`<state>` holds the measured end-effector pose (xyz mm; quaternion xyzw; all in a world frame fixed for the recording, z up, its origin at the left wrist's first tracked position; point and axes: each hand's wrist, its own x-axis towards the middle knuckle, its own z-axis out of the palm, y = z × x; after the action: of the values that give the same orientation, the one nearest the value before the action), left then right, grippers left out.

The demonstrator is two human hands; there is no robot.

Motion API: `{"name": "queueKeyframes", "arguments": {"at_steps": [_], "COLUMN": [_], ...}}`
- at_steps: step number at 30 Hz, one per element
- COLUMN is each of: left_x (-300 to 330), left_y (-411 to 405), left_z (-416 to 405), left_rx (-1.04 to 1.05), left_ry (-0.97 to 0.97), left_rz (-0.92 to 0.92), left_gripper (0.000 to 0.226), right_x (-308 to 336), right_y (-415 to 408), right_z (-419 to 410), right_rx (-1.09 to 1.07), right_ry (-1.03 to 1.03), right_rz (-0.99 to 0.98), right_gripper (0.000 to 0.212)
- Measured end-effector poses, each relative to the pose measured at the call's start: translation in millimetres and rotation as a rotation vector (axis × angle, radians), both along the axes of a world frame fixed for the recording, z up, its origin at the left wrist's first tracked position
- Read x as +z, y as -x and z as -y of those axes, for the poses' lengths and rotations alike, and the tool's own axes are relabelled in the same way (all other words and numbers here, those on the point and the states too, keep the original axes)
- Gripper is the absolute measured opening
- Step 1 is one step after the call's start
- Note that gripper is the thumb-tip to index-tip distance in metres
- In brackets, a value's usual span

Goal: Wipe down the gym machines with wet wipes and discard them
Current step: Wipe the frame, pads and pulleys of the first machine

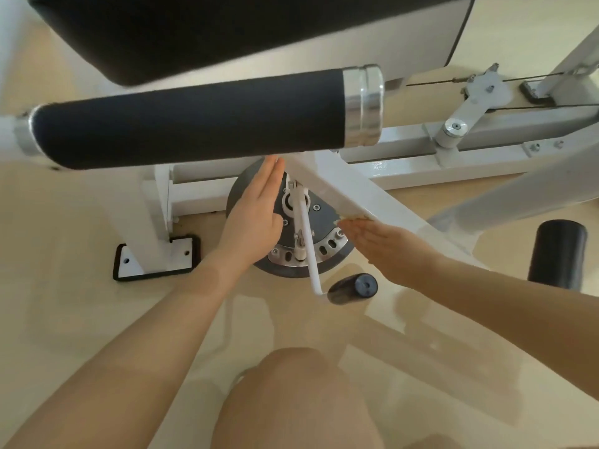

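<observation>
A white gym machine fills the view, with a black foam roller pad [194,121] across the top and a grey pivot disc [327,218] below it. My left hand [256,209] is held flat in front of the disc's left side, its fingers straight and its fingertips just under the roller. My right hand [382,244] is also flat, with its fingertips against the lower edge of the slanted white arm [340,189]. A small pale scrap [355,217] shows at those fingertips; whether it is a wet wipe I cannot tell.
A white adjustment lever with a black knob [355,286] hangs down from the disc between my hands. A black seat pad [227,30] is at the top and another black roller [557,254] at the right. The machine's foot plate [155,259] rests on the pale floor, and my knee [298,400] is at the bottom.
</observation>
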<state>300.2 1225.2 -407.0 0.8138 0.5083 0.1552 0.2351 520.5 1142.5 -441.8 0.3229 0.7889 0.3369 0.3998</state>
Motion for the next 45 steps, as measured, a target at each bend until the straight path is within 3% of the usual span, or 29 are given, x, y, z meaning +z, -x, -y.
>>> {"name": "queueKeyframes", "arguments": {"at_steps": [2,5,8,10,12,16,18,21,26,30,34,39,43,45], "left_x": [0.1,-0.1,-2.6,-3.5,-4.3,-9.8,-8.0,1.1,0.7,-8.6,-15.8,-16.1,-9.4,-5.5], "left_y": [-4.6,-8.8,-14.3,-21.4,-31.1,-43.7,-45.5,-46.6,-46.0,-51.8,-56.2,-49.8,-51.0,-50.3], "left_z": [-0.7,-0.1,-1.0,-2.3,-3.5,-2.4,0.0,-1.2,-6.5,-1.8,3.1,1.8,3.4,1.7], "left_rx": [-0.029,-0.070,-0.114,-0.157,-0.236,-0.293,-0.253,-0.156,-0.179,-0.184,-0.233,-0.270,-0.318,-0.444], "left_ry": [-0.003,-0.020,-0.062,-0.096,-0.126,-0.182,-0.183,-0.180,-0.194,-0.259,-0.346,-0.337,-0.271,-0.257], "left_rz": [0.001,0.003,-0.010,-0.039,-0.105,-0.215,-0.209,-0.196,-0.179,-0.260,-0.330,-0.343,-0.347,-0.332], "left_gripper": [0.075,0.073,0.073,0.070,0.070,0.069,0.069,0.070,0.064,0.061,0.068,0.076,0.073,0.073], "right_x": [1.5,21.6,33.1,36.0,32.1,27.2,33.0,43.7,40.1,28.1,10.1,1.6,8.1,13.2], "right_y": [3.1,23.2,30.7,24.7,15.9,15.7,17.1,26.4,45.7,28.9,9.7,4.0,31.5,42.8], "right_z": [-12.6,-35.2,-42.0,-32.7,-12.4,14.3,-3.1,-48.6,-73.0,-23.2,36.9,64.2,36.2,18.9], "right_rx": [-0.028,-0.223,-0.546,-0.735,-0.870,-1.103,-1.166,-1.059,-0.855,-0.953,-1.072,-1.202,-0.987,-0.885], "right_ry": [-0.079,-0.149,0.015,0.076,0.014,-0.105,-0.049,0.080,0.110,-0.020,-0.133,-0.345,-0.190,-0.125], "right_rz": [-0.155,-0.594,-0.968,-1.096,-1.207,-1.255,-1.373,-1.577,-1.492,-1.336,-1.300,-1.342,-1.406,-1.414], "right_gripper": [0.064,0.065,0.068,0.069,0.071,0.080,0.061,0.039,0.058,0.068,0.079,0.073,0.065,0.061]}}
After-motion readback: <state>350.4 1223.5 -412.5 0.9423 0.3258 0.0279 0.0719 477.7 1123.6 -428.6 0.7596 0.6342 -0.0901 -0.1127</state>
